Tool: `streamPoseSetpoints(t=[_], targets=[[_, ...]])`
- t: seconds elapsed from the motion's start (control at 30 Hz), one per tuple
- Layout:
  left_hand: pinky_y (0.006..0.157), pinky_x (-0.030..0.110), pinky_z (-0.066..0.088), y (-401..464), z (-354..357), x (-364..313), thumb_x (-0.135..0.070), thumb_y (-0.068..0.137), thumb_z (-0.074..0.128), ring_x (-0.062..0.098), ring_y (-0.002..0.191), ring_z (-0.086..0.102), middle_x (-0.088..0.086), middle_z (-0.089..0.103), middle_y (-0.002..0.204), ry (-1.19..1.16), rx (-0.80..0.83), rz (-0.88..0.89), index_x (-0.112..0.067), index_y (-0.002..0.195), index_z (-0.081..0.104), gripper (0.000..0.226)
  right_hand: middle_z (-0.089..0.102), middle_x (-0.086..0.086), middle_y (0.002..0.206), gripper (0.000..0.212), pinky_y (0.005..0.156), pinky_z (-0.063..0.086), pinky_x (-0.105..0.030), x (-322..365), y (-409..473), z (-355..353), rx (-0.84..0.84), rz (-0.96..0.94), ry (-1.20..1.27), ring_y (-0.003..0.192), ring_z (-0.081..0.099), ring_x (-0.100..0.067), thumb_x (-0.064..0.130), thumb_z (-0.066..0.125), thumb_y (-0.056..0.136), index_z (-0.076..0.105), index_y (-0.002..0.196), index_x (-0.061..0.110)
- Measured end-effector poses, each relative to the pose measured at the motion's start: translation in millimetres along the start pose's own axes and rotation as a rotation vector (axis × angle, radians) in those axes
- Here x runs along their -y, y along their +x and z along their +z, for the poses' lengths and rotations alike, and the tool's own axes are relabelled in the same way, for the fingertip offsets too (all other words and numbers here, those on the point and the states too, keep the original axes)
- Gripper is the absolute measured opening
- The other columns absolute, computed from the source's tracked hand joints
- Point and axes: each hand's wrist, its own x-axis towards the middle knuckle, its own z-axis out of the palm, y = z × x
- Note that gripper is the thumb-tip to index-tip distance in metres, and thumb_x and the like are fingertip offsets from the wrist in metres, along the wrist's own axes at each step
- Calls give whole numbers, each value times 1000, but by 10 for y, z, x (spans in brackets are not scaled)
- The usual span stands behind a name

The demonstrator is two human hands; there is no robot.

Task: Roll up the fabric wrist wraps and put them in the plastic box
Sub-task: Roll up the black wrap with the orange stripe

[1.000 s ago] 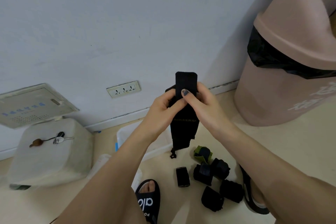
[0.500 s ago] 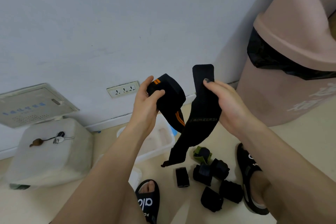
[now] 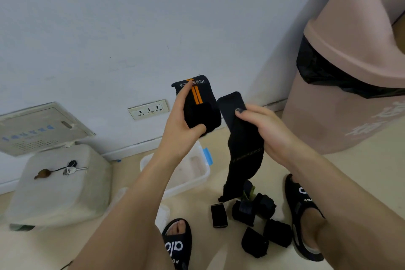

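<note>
My left hand (image 3: 183,129) grips a folded black wrist wrap with orange stripes (image 3: 198,105), held upright in front of the wall. My right hand (image 3: 266,131) pinches the top end of a second black wrist wrap (image 3: 243,151), which hangs down unrolled toward the floor. Below my left forearm sits the clear plastic box (image 3: 198,173) with a blue latch, partly hidden by the arm. Several rolled black wraps (image 3: 254,223) lie in a loose pile on the floor between my feet.
A large pink bin (image 3: 350,76) with a black liner stands at the right against the wall. A white box (image 3: 59,182) with keys on top sits at the left. My sandalled feet (image 3: 177,245) flank the pile. A wall socket (image 3: 149,109) is behind my hands.
The two wraps, held together a second ago, have been pulled apart. My left hand turned its orange-striped wrap upright, and my right hand lowered slightly with the hanging wrap.
</note>
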Motion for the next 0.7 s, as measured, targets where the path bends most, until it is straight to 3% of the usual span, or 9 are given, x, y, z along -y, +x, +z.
streamPoseSetpoints(t=[0.17, 0.37, 0.47, 0.6, 0.7], targets=[[102, 35, 54, -79, 100, -62, 19, 73, 59, 12, 131, 57, -12, 49, 151, -22, 136, -12, -34, 159, 30, 105, 76, -15, 112, 26, 87, 60, -32, -72, 32, 75, 81, 44, 9, 103, 75, -26, 14, 54, 103, 73, 118, 4], [107, 44, 52, -109, 156, -118, 7, 69, 58, 16, 128, 60, -12, 59, 141, -112, 133, -33, -33, 152, 43, 93, 77, -18, 108, 25, 83, 61, -34, -111, 44, 73, 41, 71, 43, 98, 75, -29, 12, 55, 102, 74, 113, 1], [104, 35, 53, -84, 139, -129, 1, 71, 60, 11, 122, 63, -13, 66, 130, -138, 81, -41, -32, 149, 48, 86, 77, -11, 99, 23, 75, 58, -29, -106, 38, 54, 18, 66, 23, 93, 75, -24, 14, 56, 102, 75, 109, 3], [93, 27, 56, -46, 119, -77, 4, 86, 60, 11, 117, 65, -5, 68, 128, -176, 39, -67, -37, 148, 48, 75, 77, -11, 100, 24, 74, 56, -29, -122, 35, 64, 8, 52, 15, 93, 75, -24, 16, 57, 103, 76, 111, 5], [86, 23, 57, -13, 133, -39, -11, 99, 61, 5, 114, 66, -12, 67, 128, -211, -6, -108, -43, 144, 51, 57, 78, -10, 97, 22, 70, 57, -27, -114, 30, 85, -9, 42, 41, 89, 76, -23, 15, 56, 103, 77, 108, 6]])
